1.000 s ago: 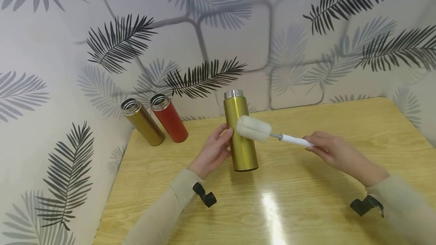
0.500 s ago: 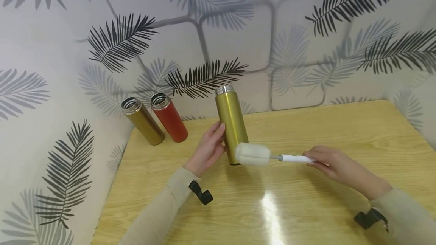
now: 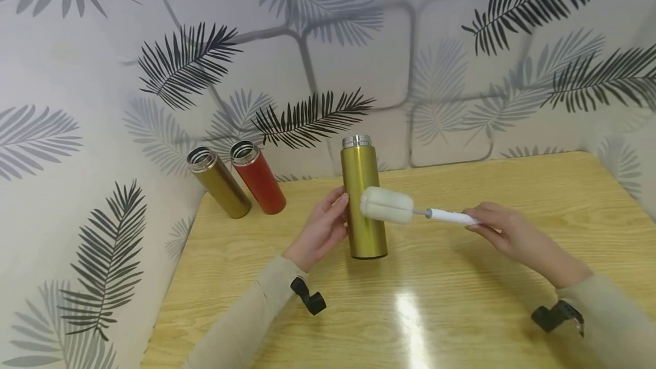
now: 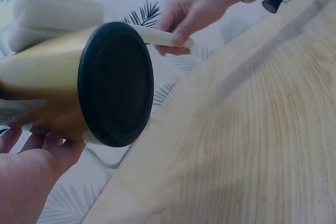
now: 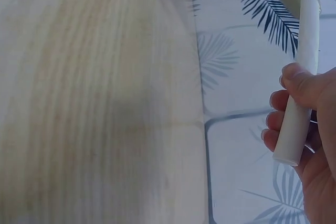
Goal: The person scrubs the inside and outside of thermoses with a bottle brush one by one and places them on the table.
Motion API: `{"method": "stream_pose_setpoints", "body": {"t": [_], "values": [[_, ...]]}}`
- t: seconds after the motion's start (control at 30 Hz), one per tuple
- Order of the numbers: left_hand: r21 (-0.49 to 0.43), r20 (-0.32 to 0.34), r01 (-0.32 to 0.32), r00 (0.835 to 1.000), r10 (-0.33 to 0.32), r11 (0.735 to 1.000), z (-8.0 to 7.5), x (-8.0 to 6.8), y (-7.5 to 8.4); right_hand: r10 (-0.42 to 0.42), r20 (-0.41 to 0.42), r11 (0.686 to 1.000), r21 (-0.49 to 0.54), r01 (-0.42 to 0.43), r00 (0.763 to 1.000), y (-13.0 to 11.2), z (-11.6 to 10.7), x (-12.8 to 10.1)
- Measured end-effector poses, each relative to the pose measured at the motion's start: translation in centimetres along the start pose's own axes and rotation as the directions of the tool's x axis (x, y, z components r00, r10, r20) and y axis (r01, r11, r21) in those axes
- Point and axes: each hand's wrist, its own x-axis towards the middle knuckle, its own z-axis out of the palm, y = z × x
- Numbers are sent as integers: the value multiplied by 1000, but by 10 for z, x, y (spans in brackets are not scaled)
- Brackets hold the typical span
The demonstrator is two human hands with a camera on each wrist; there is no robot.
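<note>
My left hand (image 3: 320, 229) grips a gold thermos bottle (image 3: 357, 167) from its left side, thumb in front. The bottle has no lid and is held nearly upright, its steel neck at the top. Its black base (image 4: 118, 85) faces the left wrist camera, lifted off the table. A sponge bottle brush (image 3: 386, 205) lies across the bottle's front, its cream head appearing to touch the side. My right hand (image 3: 504, 231) holds the brush by its white handle. In the right wrist view, thumb and fingers wrap around that handle (image 5: 298, 124).
A second gold thermos (image 3: 220, 187) and a red thermos (image 3: 260, 184), both lidless, stand at the back left of the wooden table (image 3: 471, 312). Leaf-patterned wall covering (image 3: 446, 61) rises directly behind the table and along its left.
The brush head slid down toward the bottle's base, then came back up to its middle. The bottle tilted and shifted left, then returned right to nearly upright. Both hands kept their hold.
</note>
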Motion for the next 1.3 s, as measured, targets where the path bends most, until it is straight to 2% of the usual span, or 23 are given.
{"method": "stream_pose_setpoints", "body": {"t": [0.17,0.4,0.67,0.83,0.93,1.13,1.3], "values": [[-2,41,-2,999,3,1000,1,-2,-4,-5,-42,999,-47,3,999,6,-6,9],[108,78,41,996,-49,993,6,-2,-3,-4,-64,997,-79,-1,998,10,-15,20],[210,5,101,994,-105,973,8,-2,1,37,-38,989,-143,-42,999,6,-24,29],[193,12,99,995,-103,976,6,-2,0,22,-30,991,-135,-26,999,4,-18,28],[151,22,101,994,-105,983,5,-2,1,11,-7,994,-109,-11,1000,3,-13,24],[102,19,62,998,-65,993,0,3,9,19,58,998,-63,-15,998,-4,-5,13],[74,18,51,998,-52,996,-1,5,15,-5,69,1000,-16,6,998,-9,-1,2]]}}
